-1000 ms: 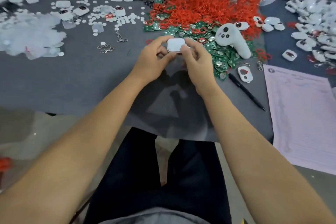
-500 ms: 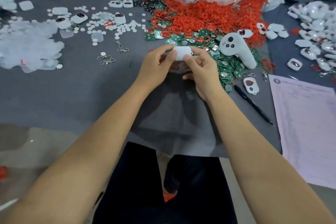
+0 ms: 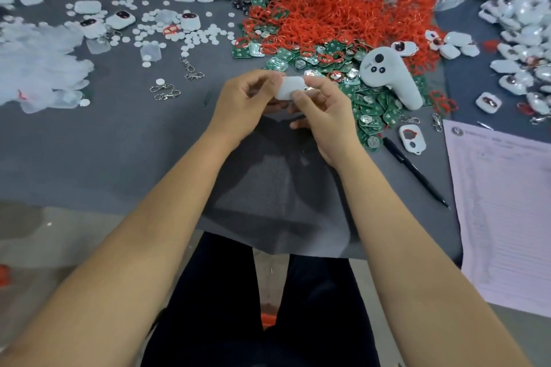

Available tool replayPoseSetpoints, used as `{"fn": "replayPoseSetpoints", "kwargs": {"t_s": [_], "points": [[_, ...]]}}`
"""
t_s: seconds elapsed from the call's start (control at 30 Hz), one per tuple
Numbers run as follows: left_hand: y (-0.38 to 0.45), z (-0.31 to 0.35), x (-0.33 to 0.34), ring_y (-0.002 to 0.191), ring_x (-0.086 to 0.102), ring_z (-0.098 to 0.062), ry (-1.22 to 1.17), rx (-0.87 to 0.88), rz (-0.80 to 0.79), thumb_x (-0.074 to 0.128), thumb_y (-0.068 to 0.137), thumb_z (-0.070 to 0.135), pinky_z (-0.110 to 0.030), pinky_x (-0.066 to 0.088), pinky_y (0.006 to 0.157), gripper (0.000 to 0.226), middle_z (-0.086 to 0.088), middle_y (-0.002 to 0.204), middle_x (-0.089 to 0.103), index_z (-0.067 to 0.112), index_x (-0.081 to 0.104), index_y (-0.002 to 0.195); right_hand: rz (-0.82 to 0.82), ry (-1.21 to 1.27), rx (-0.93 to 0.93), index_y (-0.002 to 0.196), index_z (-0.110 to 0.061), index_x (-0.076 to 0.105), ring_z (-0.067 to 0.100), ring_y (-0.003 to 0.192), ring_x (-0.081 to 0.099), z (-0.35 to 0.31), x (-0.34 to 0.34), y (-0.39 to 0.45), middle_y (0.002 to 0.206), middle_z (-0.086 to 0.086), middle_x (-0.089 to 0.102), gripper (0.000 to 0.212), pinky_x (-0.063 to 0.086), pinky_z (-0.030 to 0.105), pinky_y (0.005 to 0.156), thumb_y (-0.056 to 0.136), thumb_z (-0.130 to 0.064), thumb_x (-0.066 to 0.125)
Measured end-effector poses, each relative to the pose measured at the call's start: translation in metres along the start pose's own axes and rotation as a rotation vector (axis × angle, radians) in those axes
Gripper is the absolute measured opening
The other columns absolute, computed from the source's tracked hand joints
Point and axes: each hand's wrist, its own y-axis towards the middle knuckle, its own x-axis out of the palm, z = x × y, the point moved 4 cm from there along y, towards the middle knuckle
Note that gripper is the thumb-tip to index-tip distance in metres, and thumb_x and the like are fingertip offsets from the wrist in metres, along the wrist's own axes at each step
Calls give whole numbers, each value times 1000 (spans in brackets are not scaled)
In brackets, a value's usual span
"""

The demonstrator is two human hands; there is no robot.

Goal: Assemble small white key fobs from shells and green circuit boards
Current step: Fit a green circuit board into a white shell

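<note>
Smooth rounded white shell (image 3: 290,87) turned, hands (image 3: 249,106) still pinching.

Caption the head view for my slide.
Both hands pinch a white fob shell beside green boards and red rings.

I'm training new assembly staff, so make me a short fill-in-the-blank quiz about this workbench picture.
1. Both hands, left hand and right hand, hold one small ____ shell.
2. The pile of circuit boards is coloured ____.
3. The black pen lies on the grey cloth just left of the ____ sheet.

Missing words: white; green; paper
</note>
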Motion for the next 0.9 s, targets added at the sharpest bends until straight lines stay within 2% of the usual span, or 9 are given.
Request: {"fn": "replayPoseSetpoints", "kwargs": {"t_s": [0.13, 0.2, 0.33, 0.43, 0.53, 0.7, 0.9], "points": [[0, -1, 0, 88, 75, -12, 39, 22, 38, 63, 104, 23, -31, 64, 73, 18, -1, 97, 77, 14, 76, 113, 2, 27, 12, 107, -22, 71, 18, 81, 72, 0, 0, 1, 87, 3, 75, 14, 59, 27, 59, 98, -11, 69], [1, -1, 1, 82, 76, -15, 79, 26, 52, 63, 104, 24, -33, 64, 68, 21, 0, 92, 78, 11, 77, 113, 13, 37, 12, 107, -19, 72, 16, 77, 68, 0, -1, 2, 87, 2, 76, 10, 56, 26, 55, 98, -15, 70], [1, -2, 3, 76, 77, -17, 82, 39, 43, 61, 105, 25, -26, 60, 61, 20, 1, 92, 79, 15, 76, 114, 24, 32, 39, 106, -14, 71, 12, 66, 61, 5, -3, 6, 81, 0, 73, 7, 51, 24, 49, 100, -14, 69], [0, -2, 6, 77, 76, -15, 84, 64, 17, 58, 107, 22, -25, 60, 65, 26, -1, 96, 78, 10, 73, 123, 35, 42, 57, 108, -12, 70, 12, 67, 61, 6, -5, 7, 82, 0, 72, 8, 52, 24, 50, 102, -16, 66], [-1, -3, 6, 87, 77, -13, 67, 61, -43, 60, 106, 20, -24, 61, 76, 31, 11, 100, 77, 11, 66, 135, 64, 54, 57, 112, -8, 69, 13, 70, 62, 6, -6, 7, 85, 3, 71, 14, 54, 25, 51, 104, -17, 64], [0, -4, 8, 108, 74, -15, 63, 53, -178, 77, 93, 16, -31, 56, 99, 58, -2, 122, 74, 19, 55, 147, 131, 32, 50, 117, 2, 67, 14, 66, 62, 6, -6, 5, 83, 8, 68, 25, 53, 26, 51, 105, -19, 62], [0, -5, 7, 107, 73, -9, 120, 100, -139, 78, 92, 18, -26, 56, 97, 52, 8, 114, 75, 19, 61, 141, 141, 41, 38, 122, -5, 67, 15, 61, 59, 4, -5, 3, 78, 5, 66, 22, 52, 28, 51, 104, -18, 63]]}}
